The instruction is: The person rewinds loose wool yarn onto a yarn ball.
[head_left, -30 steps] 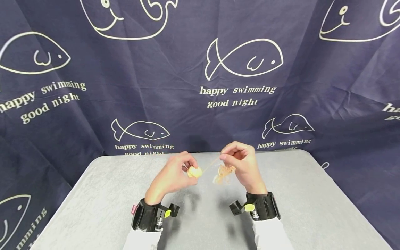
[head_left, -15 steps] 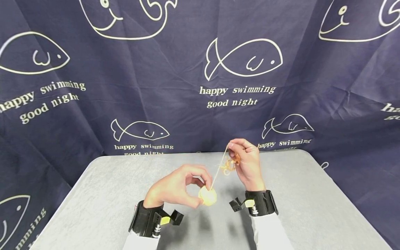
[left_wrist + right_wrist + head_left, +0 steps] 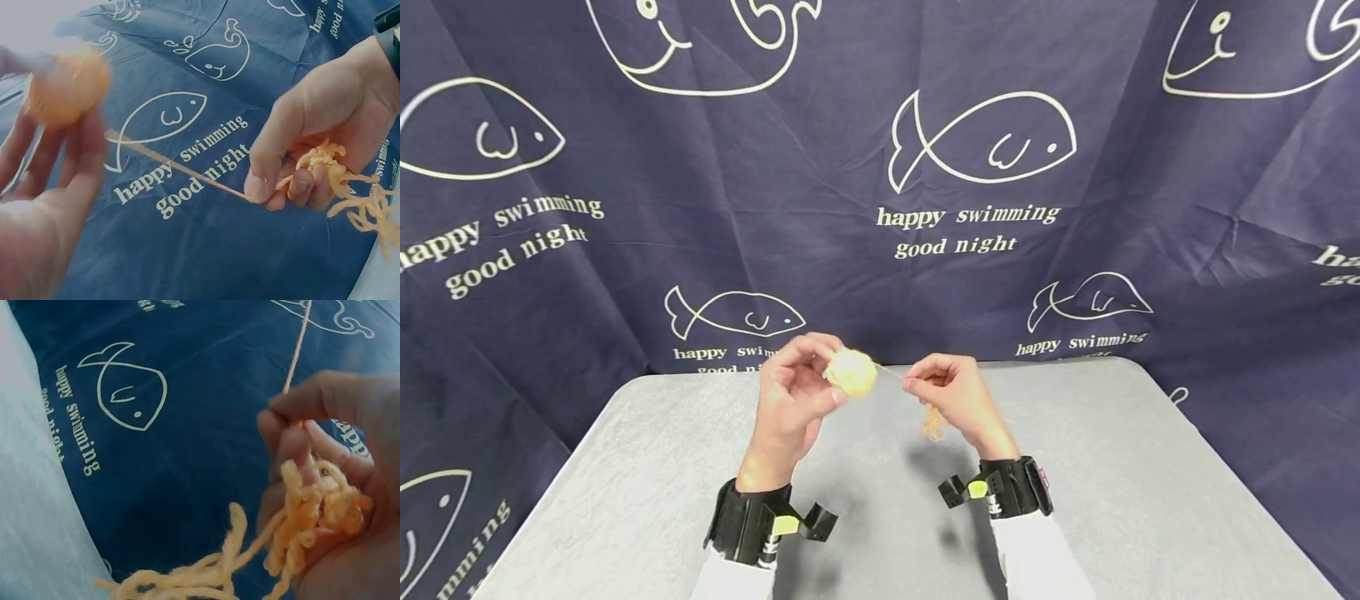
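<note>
Grey table point(image 3: 625, 467), navy fish-print backdrop point(image 3: 775, 208)

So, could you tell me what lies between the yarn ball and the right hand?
A taut strand of yarn runs from the yarn ball to the right hand, clearest in the left wrist view.

Even bright overhead light; soft shadows on table point(image 3: 662, 467); left wrist view motion-blurred; head view edges bowed.

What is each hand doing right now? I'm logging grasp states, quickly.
Left hand: holds the yarn ball in its fingertips.
Right hand: pinches the strand, loose yarn bunched in its palm.
</note>
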A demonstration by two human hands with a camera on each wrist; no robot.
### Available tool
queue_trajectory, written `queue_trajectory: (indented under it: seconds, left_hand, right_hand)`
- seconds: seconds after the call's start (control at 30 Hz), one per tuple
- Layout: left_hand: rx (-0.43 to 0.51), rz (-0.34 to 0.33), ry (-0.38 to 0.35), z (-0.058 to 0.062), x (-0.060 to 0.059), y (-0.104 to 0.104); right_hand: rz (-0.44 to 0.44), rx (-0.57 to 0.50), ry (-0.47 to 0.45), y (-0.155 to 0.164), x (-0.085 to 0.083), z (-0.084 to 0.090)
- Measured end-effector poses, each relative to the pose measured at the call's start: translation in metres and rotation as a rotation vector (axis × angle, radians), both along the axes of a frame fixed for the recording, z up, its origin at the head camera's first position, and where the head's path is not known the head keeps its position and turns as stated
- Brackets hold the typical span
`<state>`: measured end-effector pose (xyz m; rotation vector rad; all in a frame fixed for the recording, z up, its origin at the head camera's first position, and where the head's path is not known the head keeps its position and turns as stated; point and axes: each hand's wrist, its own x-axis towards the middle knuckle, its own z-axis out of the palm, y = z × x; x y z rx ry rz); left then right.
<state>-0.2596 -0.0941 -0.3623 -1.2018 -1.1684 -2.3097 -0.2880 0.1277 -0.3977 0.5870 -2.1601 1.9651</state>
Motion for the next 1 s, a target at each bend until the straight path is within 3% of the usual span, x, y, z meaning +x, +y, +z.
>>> queue_trajectory:
  seconds: [0.17,0.3,0.4,0.47,0.53,0.6,0.7,0.77,0.9,1.0]
  left_hand:
    - [0.247,0.181,-0.182,0.002,0.000,0.002]
    - [0.288,0.400,-0.246,-0.001,-0.004,0.005]
    - [0.148,0.602,-0.208,-0.007,-0.008,0.007]
    - [0.003,0.722,-0.131,-0.011,-0.011,0.008]
    - [-0.154,0.813,-0.036,-0.016,-0.014,0.008]
    - [-0.305,0.858,0.049,-0.020,-0.016,0.007]
    - [-0.513,0.821,0.116,-0.023,-0.016,0.005]
    - [-0.640,0.752,0.128,-0.023,-0.015,0.004]
    - [-0.830,0.523,0.120,-0.021,-0.009,0.003]
    - [-0.893,0.311,0.123,-0.018,-0.005,0.004]
  right_hand:
    - [0.110,0.145,0.089,-0.006,0.007,0.004]
    - [0.183,0.228,0.174,-0.010,0.015,0.011]
    - [0.211,0.259,0.219,-0.011,0.024,0.019]
    - [0.218,0.262,0.238,-0.011,0.031,0.025]
    - [0.217,0.248,0.244,-0.009,0.036,0.030]
    - [0.215,0.217,0.253,-0.007,0.040,0.035]
    - [0.186,0.147,0.280,-0.004,0.043,0.039]
    - [0.153,0.079,0.300,-0.002,0.043,0.040]
    - [0.084,-0.095,0.298,0.003,0.039,0.041]
    - [0.092,-0.283,0.246,0.004,0.036,0.040]
